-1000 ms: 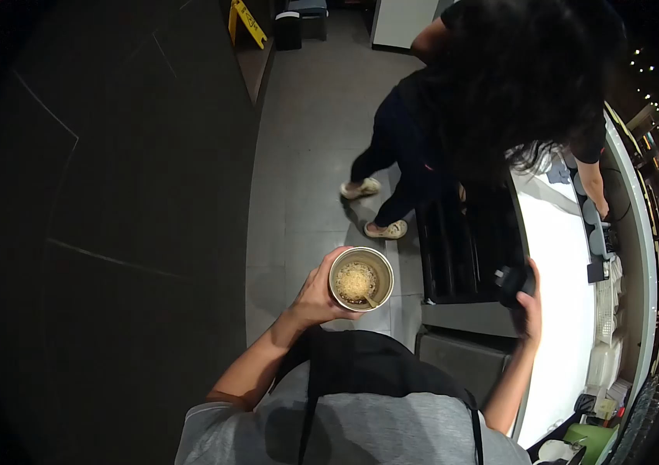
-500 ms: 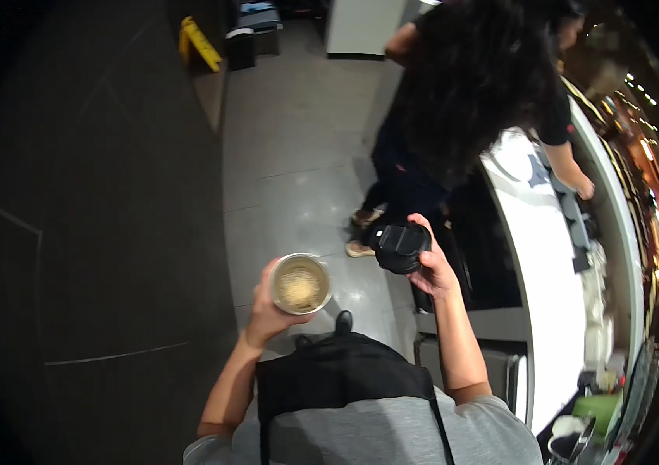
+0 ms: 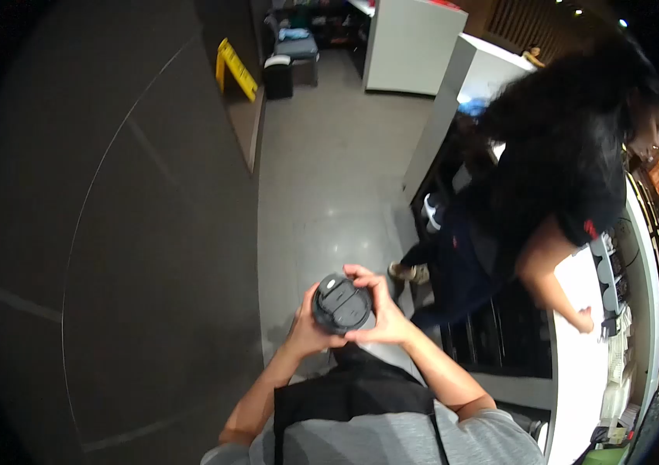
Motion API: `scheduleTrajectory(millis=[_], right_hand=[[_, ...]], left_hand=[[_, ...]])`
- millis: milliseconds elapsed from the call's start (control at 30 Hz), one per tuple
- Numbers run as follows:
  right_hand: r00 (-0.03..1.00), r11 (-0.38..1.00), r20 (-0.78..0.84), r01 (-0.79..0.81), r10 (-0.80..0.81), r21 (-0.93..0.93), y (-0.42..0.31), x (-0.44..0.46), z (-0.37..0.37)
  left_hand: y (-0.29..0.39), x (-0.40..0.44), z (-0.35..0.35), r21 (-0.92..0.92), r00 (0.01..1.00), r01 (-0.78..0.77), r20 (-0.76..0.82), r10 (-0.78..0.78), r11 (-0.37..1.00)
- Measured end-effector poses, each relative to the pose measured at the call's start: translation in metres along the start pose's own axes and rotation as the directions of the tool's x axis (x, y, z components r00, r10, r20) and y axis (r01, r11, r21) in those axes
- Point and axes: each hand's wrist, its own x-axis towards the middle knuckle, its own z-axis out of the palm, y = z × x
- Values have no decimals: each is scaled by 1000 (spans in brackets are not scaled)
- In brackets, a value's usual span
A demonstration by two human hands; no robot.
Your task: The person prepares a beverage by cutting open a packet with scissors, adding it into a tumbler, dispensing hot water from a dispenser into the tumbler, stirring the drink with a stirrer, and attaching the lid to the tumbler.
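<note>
A round black lid (image 3: 342, 304) sits over the mouth of the cup in front of my waist, seen from above. My left hand (image 3: 306, 329) is closed around the cup's left side, and the lid hides nearly all of the cup and its contents. Around the right edge of the lid, the fingers and thumb of my right hand (image 3: 382, 308) are curled. Whether the lid is fully seated cannot be made out.
A co-worker (image 3: 554, 170) in black stands close on my right, one arm over the white counter (image 3: 577, 380). A dark wall (image 3: 151, 256) runs along my left. Ahead are a yellow floor sign (image 3: 236, 70), a black bin (image 3: 278, 79) and a pale cabinet (image 3: 411, 48).
My hands have come together: the lid, held apart at the right before, is now over the cup, whose pale contents are covered. The co-worker has shifted closer along the counter.
</note>
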Motion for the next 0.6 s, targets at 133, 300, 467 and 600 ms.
scheduleTrajectory(millis=[133, 300, 467, 600], right_hand=[[993, 921, 107, 85, -48, -379, -11, 85, -46], [966, 853, 211, 234, -149, -466, 18, 198, -75], [953, 868, 304, 148, 3, -474, 54, 287, -110], [974, 911, 219, 144, -61, -387, 91, 359, -161]], left_hand=[[-43, 71, -17, 49, 998, 7, 65, -10, 999], [-22, 173, -36, -381, 943, 327, 69, -326, 865], [-120, 246, -61, -245, 994, 53, -79, -75, 968], [-147, 347, -91, 51, 983, -65, 175, 55, 997]])
